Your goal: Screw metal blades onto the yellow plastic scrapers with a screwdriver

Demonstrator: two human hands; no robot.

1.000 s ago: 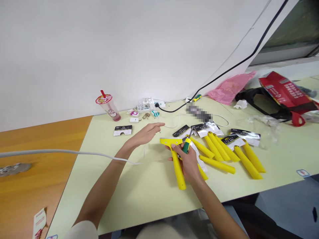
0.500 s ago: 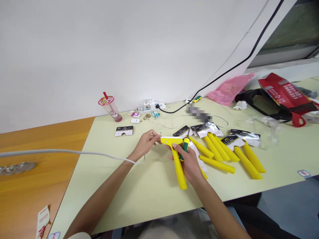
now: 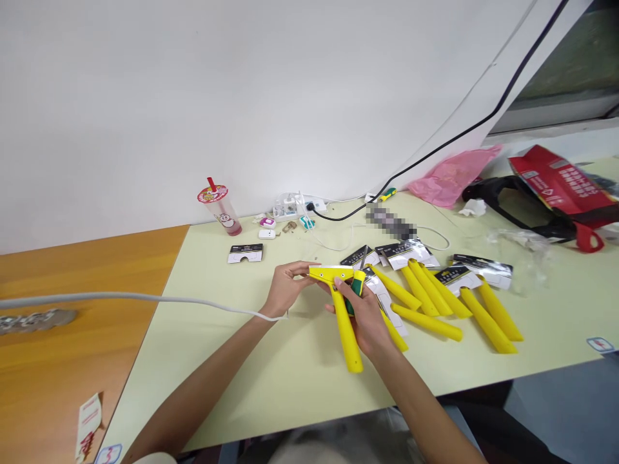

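A yellow scraper (image 3: pixel 346 328) with a wide head and a pale blade edge is held between both hands above the table. My left hand (image 3: pixel 284 289) pinches the left end of its head, the fingertips partly hidden behind it. My right hand (image 3: pixel 370 319) is closed around the upper handle, thumb pressed just below the head. Tucked in the same hand is a screwdriver (image 3: pixel 358 285) with a green and yellow grip, its metal shaft pointing up. Several yellow handle-like pieces (image 3: pixel 428 322) and black-and-white cards (image 3: pixel 406 253) lie right of my right hand.
A plastic drink cup (image 3: pixel 223 212) with a red straw stands at the wall beside a power strip (image 3: pixel 290 207). One card (image 3: pixel 245 252) lies at the left. A pink bag (image 3: pixel 449 177) and a red bag (image 3: pixel 561 183) are at the right. A grey cable (image 3: pixel 193 301) crosses the left forearm.
My left fingers have shifted a little further behind the left end of the scraper head. The right hand keeps its hold on the scraper and screwdriver. The view has shifted slightly.
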